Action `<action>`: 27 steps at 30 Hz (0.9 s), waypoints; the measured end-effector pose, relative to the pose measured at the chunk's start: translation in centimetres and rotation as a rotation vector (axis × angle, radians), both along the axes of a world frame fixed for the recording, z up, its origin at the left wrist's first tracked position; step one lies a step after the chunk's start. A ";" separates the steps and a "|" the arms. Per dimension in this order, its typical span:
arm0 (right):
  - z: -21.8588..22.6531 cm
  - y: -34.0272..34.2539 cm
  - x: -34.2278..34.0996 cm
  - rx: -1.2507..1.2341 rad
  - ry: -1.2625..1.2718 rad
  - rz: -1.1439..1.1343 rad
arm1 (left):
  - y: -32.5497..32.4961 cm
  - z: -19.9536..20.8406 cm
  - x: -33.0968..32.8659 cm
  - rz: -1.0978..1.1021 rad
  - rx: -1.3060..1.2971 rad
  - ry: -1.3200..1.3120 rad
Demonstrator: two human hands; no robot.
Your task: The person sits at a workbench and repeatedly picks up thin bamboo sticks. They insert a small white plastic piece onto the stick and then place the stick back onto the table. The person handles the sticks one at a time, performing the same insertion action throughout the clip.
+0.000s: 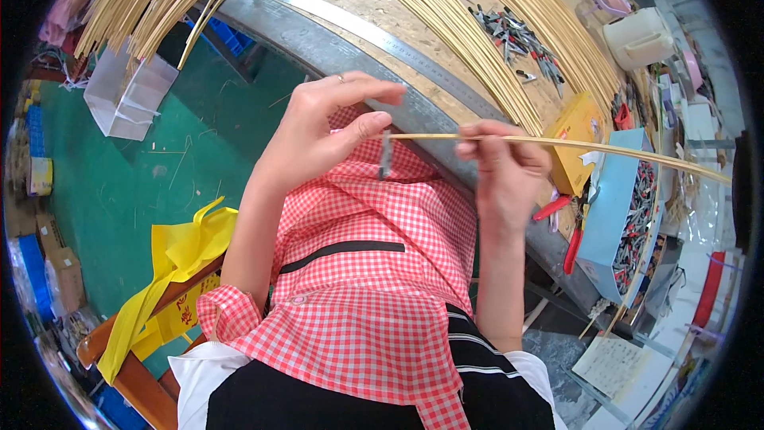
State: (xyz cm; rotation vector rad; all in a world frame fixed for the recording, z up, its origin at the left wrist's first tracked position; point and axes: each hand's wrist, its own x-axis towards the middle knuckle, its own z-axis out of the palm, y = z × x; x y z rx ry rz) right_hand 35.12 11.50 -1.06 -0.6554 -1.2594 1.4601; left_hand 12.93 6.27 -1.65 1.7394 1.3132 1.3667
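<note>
In front of my checked apron, my right hand [509, 171] pinches a thin bamboo strip [645, 154] close to its left end. The strip runs off to the right, over the yellow box. A small dark spring clip [385, 156] hangs at that left end. Beside the clip is my left hand [322, 127], thumb and fingers apart with nothing held between them; the thumb tip is just left of the strip's end. Whether the thumb touches the clip I cannot tell.
Long bamboo strips [446, 32] lie across the workbench, with a metal ruler [390, 48] along its edge and loose clips [517, 40] beyond. On the right are a yellow box [571, 143], red-handled pliers [573, 249] and a pale blue box [606, 215] full of clips. More strips [151, 8] overhang at far left.
</note>
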 end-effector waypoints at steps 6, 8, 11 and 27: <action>-2.5 -3.2 -4.2 -0.106 -0.011 0.259 | -1.8 2.9 3.1 0.125 0.261 0.206; -3.0 -3.7 -5.4 -0.044 0.089 0.244 | -2.0 2.6 3.7 0.107 0.307 0.261; -3.8 -4.2 -5.3 0.015 0.058 0.259 | -2.0 1.9 4.1 0.142 0.352 0.268; 2.0 -0.4 2.4 0.053 0.045 -0.143 | -1.6 1.8 2.3 0.071 0.214 0.390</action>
